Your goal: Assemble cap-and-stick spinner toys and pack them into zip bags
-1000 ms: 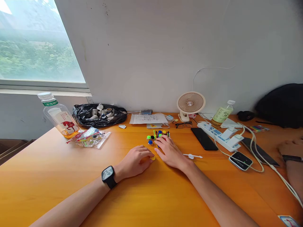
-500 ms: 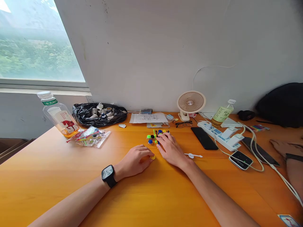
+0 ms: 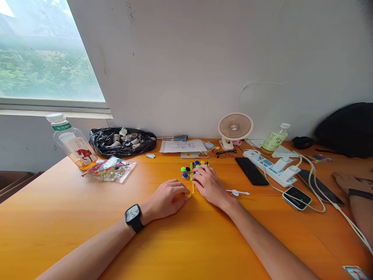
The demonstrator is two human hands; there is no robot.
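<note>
My left hand (image 3: 170, 197) rests on the table, thumb and index finger pinching a small yellow round plastic piece (image 3: 189, 194). To its right, my right hand (image 3: 210, 186) is bent over a cluster of small coloured plastic parts, which its fingers partly hide. A thin yellow stick (image 3: 193, 189) extends toward me from its thumb and fingertips, which appear closed on the far end. Beside the fingers lie a green stick (image 3: 191, 171), a green round piece (image 3: 183, 169) and a blue round piece (image 3: 185, 176). A white arrow-tipped stick (image 3: 241, 193) with a round piece lies beyond my right wrist.
At left stand a bottle (image 3: 76, 146) and a clear bag of parts (image 3: 116, 170). Behind are a black bag of rubbish (image 3: 96, 142), papers (image 3: 183, 146), a fan (image 3: 235, 126) and glasses (image 3: 223, 153). A phone (image 3: 251, 171), power strip (image 3: 269, 168) and another person's arm (image 3: 361, 210) are at right.
The yellow stick now shows between my hands, below the green stick. My right fingers have shifted slightly; the green stick stands straighter. My left hand stays in place with the yellow piece.
</note>
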